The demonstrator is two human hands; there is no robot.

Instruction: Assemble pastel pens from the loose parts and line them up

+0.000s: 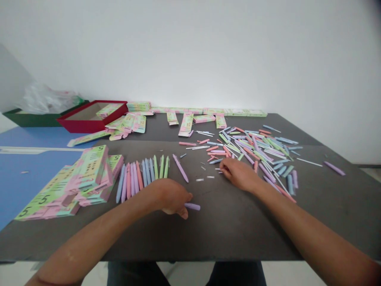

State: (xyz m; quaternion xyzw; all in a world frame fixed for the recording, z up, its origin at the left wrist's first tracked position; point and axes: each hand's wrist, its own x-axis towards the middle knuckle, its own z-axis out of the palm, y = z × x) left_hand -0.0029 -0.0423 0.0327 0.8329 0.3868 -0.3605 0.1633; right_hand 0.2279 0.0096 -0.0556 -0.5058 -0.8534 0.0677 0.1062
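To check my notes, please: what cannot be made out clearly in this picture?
Head view:
The left hand hides one end of the lilac plastic pen barrel.
The fingers of the right hand cover whatever they touch among the pastel plastic pen parts.
Tiny silvery pieces: too small to identify.

One left hand (171, 196), one right hand (239, 174), one red box (92, 125), dozens of pens (180, 168)

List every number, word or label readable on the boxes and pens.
"5": large, on the green-and-pink boxes stacked at the left.
Smaller print on those boxes: too small to read.
Pens: nothing readable.
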